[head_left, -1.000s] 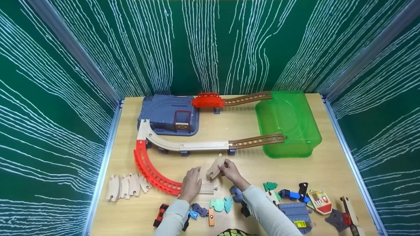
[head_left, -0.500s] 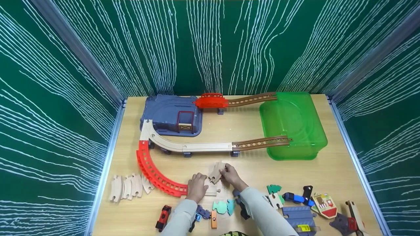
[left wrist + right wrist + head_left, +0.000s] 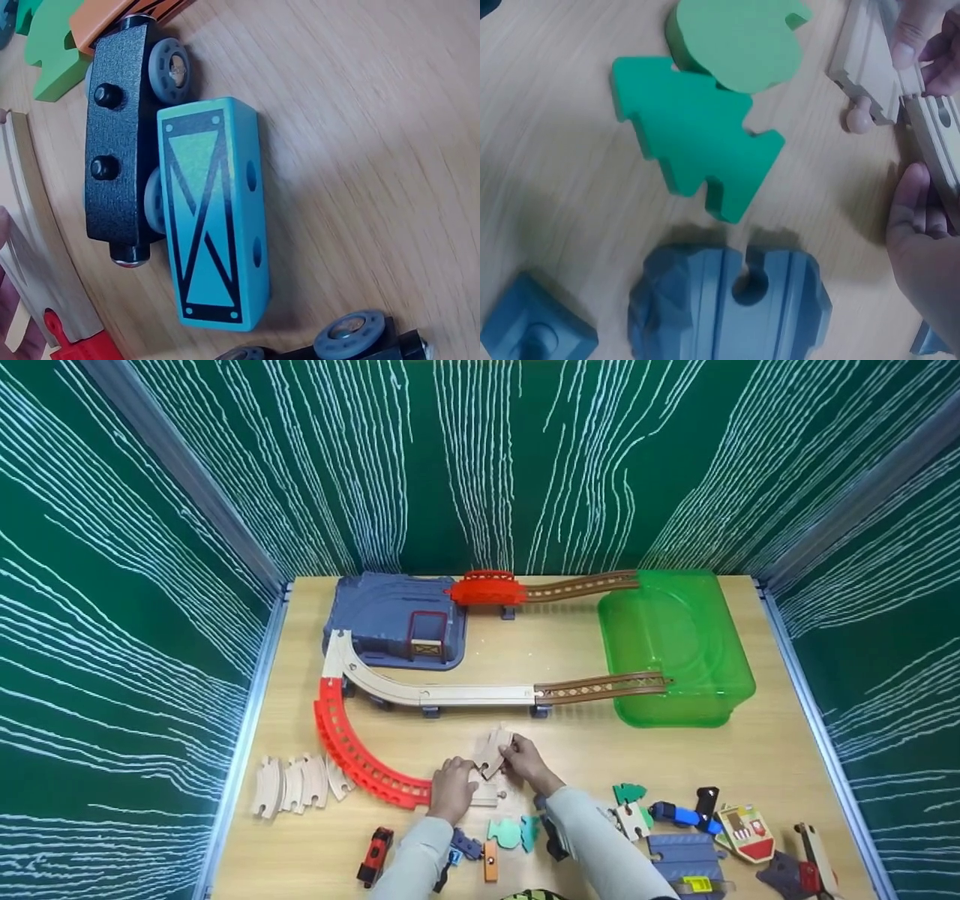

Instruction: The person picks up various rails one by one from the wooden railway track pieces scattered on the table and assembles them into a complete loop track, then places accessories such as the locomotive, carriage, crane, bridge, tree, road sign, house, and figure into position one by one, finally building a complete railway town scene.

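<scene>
Between the thumb and fingers of my right hand (image 3: 527,759) is a short wooden train track piece (image 3: 493,752), tilted, its near end right at another wooden track (image 3: 486,795). That second track continues from the red curved track (image 3: 367,772), and a round peg sticks out of its right end. My left hand (image 3: 453,791) holds it down, thumb on top in the right wrist view, fingers curled alongside. In that view the piece in my right hand (image 3: 922,262) overlaps the track's edge. The left wrist view has only fingertips at the left border, beside the wooden track (image 3: 37,225).
Behind the hands runs raised track from a blue-grey base (image 3: 390,615) to a green bin (image 3: 667,645). Loose curved tracks (image 3: 292,784) lie left. Nearer are a turquoise block (image 3: 214,217), a black train car (image 3: 120,135), a green tree (image 3: 697,135) and a grey-blue track block (image 3: 735,307).
My right hand has lowered its track piece toward the wooden track under my left hand. The left fingers have drawn in from a more stretched pose. The head view has shifted slightly.
</scene>
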{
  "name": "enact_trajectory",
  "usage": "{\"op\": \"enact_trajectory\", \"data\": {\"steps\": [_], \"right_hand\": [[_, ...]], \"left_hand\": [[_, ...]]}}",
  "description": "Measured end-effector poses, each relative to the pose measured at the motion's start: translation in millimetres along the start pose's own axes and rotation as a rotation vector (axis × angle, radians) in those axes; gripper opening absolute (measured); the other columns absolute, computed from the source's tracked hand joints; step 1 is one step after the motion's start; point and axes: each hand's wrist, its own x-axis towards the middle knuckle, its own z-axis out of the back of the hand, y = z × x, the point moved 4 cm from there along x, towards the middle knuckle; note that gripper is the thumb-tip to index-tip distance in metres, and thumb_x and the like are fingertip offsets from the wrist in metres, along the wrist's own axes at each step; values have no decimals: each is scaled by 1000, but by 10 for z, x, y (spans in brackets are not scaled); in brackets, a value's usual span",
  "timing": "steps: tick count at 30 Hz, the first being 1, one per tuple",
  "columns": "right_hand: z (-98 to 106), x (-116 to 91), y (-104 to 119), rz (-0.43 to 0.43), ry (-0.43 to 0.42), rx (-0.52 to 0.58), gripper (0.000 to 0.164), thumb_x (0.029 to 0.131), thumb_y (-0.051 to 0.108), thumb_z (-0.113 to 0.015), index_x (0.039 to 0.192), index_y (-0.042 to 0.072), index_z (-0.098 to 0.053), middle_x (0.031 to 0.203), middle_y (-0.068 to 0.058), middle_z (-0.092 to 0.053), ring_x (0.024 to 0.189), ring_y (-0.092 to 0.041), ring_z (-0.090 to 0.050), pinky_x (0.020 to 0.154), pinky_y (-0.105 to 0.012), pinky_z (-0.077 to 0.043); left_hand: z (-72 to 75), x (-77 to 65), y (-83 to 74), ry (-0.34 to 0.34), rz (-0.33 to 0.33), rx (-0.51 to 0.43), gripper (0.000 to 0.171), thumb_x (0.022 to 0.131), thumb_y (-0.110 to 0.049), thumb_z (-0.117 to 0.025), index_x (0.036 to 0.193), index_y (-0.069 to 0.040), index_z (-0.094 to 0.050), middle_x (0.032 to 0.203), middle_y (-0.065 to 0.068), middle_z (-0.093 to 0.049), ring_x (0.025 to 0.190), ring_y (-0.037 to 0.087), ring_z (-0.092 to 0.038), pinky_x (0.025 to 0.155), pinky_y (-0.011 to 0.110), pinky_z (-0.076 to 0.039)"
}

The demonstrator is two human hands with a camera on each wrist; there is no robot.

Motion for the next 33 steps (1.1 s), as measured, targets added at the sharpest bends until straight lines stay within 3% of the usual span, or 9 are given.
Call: {"op": "enact_trajectory", "data": {"steps": [2,8,11,13,18,24,30,33], "right_hand": [[-20,-95,136,7,13,-1,23,90,3,-43,104,-16,-44,72,-22,-56,55,-20,-54,52,-33,-49],[-64,-203,365,-8,39,-51,26,90,-2,-41,110,-18,-41,81,-30,-54,65,-33,-56,58,-39,-50],[-67,-150,302,-11,29,-121,25,90,0,-42,110,-15,-44,80,-25,-56,66,-31,-57,59,-38,-50],[-65,-114,254,20,7,-229,24,90,3,-45,110,-11,-47,80,-19,-58,68,-26,-58,61,-36,-49],[-80,-64,218,158,-91,-481,25,88,8,-52,107,-8,-53,89,-13,-60,82,-23,-57,74,-35,-48],[-108,-63,219,176,-198,-544,19,82,5,-59,93,-9,-53,70,-11,-53,66,-24,-52,60,-36,-45],[-161,-52,233,198,-222,-627,22,81,5,-59,95,-10,-53,85,-17,-56,85,-32,-55,77,-41,-46],[-185,-42,230,185,-233,-638,21,80,5,-60,94,-9,-53,86,-17,-55,85,-32,-54,77,-41,-45]], "left_hand": [[-3,-2,2,-16,-5,2,30,68,-19,-72,94,-8,-63,85,4,-57,82,21,-52,65,36,-45],[-5,-4,18,-58,-6,13,34,67,-21,-73,96,-6,-63,84,6,-58,79,22,-53,66,35,-46],[6,-2,16,-63,-2,-1,40,67,-20,-73,102,-6,-62,87,6,-60,81,23,-54,68,35,-46],[18,-5,12,-67,-2,-19,40,67,-18,-73,104,-6,-62,88,7,-60,82,23,-54,69,36,-46],[31,-21,12,-72,2,-41,37,67,-16,-73,102,-8,-64,88,6,-61,82,23,-55,68,36,-46],[-5,-26,31,-40,10,-35,38,69,-18,-72,104,-7,-63,90,5,-61,84,21,-54,72,34,-46],[-13,-28,44,-49,11,-52,42,68,-17,-72,107,-7,-62,90,5,-61,84,21,-54,72,35,-46],[-3,-34,50,-56,8,-75,42,67,-16,-72,107,-7,-63,90,5,-61,84,21,-54,72,35,-46]]}}
